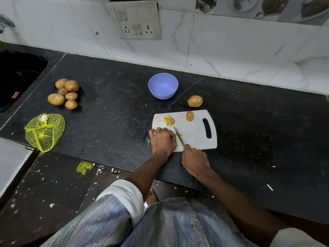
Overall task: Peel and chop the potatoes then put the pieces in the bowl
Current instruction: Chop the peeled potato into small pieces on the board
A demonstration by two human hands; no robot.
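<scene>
While slicing at the near edge of the board (195, 129): right hand (195, 160) gripping knife (178, 137), fingers curled round the handle; left hand (162, 139) curled over a small piece (179, 135), pinning it at the blade. Judging task early. Lying on board: one fan of slices (169, 120), one half (190, 116), skin seemingly on. Sitting behind board: one whole potato (195, 101). Waiting far left: pile (65, 94) of six, unpeeled. Bowl (163, 85): one, showing nothing inside. Net bag (44, 131): one. Remaining: most chopping, all transfer.
</scene>
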